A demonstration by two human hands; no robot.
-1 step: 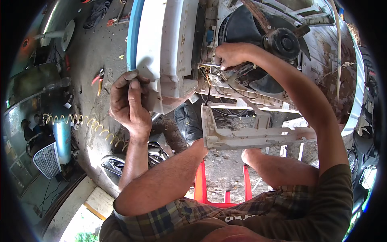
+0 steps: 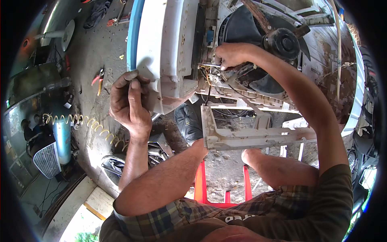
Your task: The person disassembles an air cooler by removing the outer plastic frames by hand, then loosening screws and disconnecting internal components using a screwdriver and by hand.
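A long white panel with a blue edge (image 2: 151, 44) stands at the upper left of the opened machine. My left hand (image 2: 131, 105) pinches its near corner between thumb and fingers. Over the machine's inside, my right hand (image 2: 233, 55) is closed beside a black fan (image 2: 285, 43), its arm reaching in from the right. By its fingertips is a thin metal rod (image 2: 210, 65); whether the fingers grip it, I cannot tell. Thin coloured wires (image 2: 207, 76) hang just below that spot. Nearer me, a pale slotted frame (image 2: 258, 137) stands between my knees.
Red-handled pliers (image 2: 99, 82) lie on the dirty floor at left. A coiled yellow hose (image 2: 94, 125) runs near a blue cylinder (image 2: 61, 135). Metal parts (image 2: 159, 151) lie beside my left forearm. Red stool legs (image 2: 200, 183) show beneath me. A motorbike stands at far right.
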